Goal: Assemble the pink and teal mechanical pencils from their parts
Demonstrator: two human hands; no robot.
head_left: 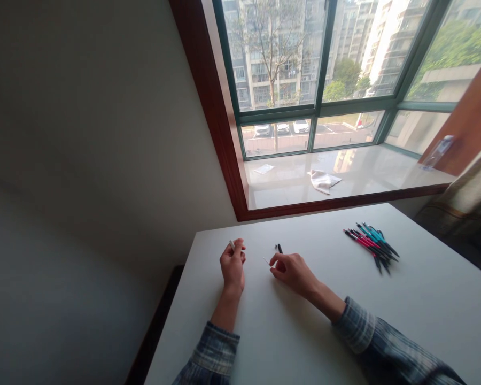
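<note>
My left hand [233,263] is closed around a white pen barrel [232,245], whose end pokes out above the fingers. To its right, my right hand [289,270] pinches a thin pen refill [266,261] between thumb and forefinger, its tip pointing up and left toward the left hand. Just beyond the right hand a black pen part [280,248] lies on the white table [304,342], with a tiny dark piece [276,247] beside it. The hands are apart, and much of what each holds is hidden by the fingers.
A heap of pink, teal and black pens [372,246] lies at the right of the table. Behind the table, a crumpled white cloth or tissue [324,181] and a clear bottle [437,152] stand on the window sill [280,187]. A grey wall [104,160] rises at the left.
</note>
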